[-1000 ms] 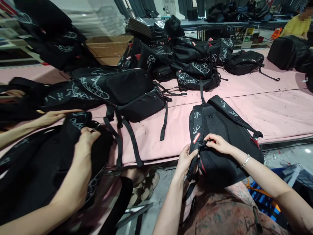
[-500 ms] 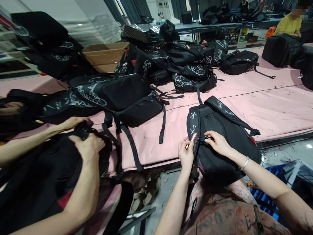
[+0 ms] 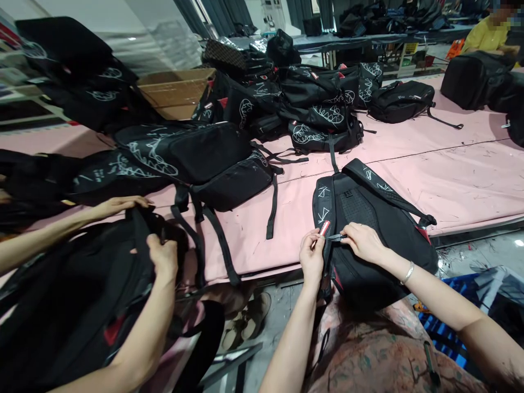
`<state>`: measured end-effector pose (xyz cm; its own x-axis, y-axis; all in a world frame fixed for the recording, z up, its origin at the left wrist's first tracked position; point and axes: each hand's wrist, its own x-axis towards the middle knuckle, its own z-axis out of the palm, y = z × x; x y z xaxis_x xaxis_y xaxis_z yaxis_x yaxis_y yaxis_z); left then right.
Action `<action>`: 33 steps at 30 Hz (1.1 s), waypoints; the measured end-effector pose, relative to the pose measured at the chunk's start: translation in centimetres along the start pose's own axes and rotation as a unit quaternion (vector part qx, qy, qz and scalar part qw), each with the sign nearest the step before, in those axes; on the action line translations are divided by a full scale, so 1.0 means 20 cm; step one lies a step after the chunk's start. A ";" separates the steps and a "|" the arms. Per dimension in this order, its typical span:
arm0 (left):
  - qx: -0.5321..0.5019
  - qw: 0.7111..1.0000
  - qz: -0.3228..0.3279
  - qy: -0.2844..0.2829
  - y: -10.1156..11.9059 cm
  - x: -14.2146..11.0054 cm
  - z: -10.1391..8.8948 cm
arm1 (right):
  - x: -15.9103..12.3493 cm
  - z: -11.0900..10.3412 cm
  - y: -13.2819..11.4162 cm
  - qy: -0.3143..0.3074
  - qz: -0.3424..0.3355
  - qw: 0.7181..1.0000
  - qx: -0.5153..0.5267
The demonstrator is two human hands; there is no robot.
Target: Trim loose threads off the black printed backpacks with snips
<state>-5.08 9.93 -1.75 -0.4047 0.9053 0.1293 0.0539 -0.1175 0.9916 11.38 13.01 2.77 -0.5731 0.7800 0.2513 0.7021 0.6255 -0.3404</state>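
A black backpack (image 3: 380, 229) with white line drawings lies back-up at the near edge of the pink table (image 3: 450, 180). My left hand (image 3: 311, 256) is closed, pinching the strap edge just below a small red label (image 3: 325, 228). My right hand (image 3: 362, 243) is closed on a small grey pointed tool (image 3: 335, 237), which looks like thread snips. The tool's tip points left at the strap beside the label. A bracelet sits on my right wrist.
A co-worker's two hands (image 3: 164, 256) grip another black backpack (image 3: 82, 295) at the left. More black backpacks (image 3: 184, 153) are piled across the table, behind them a cardboard box (image 3: 176, 90). A person in yellow (image 3: 487, 35) sits far right. Blue crate (image 3: 446, 333) below right.
My left hand has shifted up the strap to the red label, and my right hand has brought the tool's tip to it. The co-worker has turned and regripped their backpack.
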 end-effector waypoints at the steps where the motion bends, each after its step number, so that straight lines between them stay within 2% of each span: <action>1: -0.003 1.000 -0.001 -0.002 0.00 0.00 0.00 | 0.00 0.00 0.00 0.001 0.000 1.000 0.000; 5: -0.025 1.000 -0.018 -0.002 0.03 -0.01 -0.01 | 0.00 0.02 0.02 0.010 0.008 1.000 0.020; 8: -0.053 0.998 -0.032 -0.002 0.05 -0.02 -0.03 | -0.01 0.03 0.03 0.042 0.035 0.996 0.068; 11: -0.118 0.991 -0.060 -0.018 0.08 -0.04 -0.06 | -0.02 0.02 0.04 0.073 0.056 0.989 0.117; 13: -0.161 0.983 -0.083 -0.031 0.11 -0.05 -0.07 | -0.03 0.02 0.05 0.073 0.055 0.988 0.124; 19: -0.191 0.964 -0.135 -0.130 0.17 -0.05 -0.12 | -0.04 0.02 0.05 0.026 0.008 0.999 0.032; 25: -0.198 0.961 -0.161 -0.108 0.17 -0.03 -0.15 | -0.04 -0.03 0.06 -0.038 -0.077 0.996 -0.001; 28: -0.191 0.960 -0.178 -0.100 0.15 -0.04 -0.15 | -0.04 -0.03 0.07 -0.021 -0.077 0.997 -0.010; 33: -0.158 0.956 -0.215 -0.119 0.12 -0.03 -0.15 | -0.02 -0.04 0.07 -0.004 -0.078 0.997 -0.021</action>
<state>-7.36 7.84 0.63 -0.1065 0.9602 -0.2580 -0.3655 0.2035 0.9083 12.94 13.70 2.91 -0.6791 0.6739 0.2911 0.6216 0.7388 -0.2604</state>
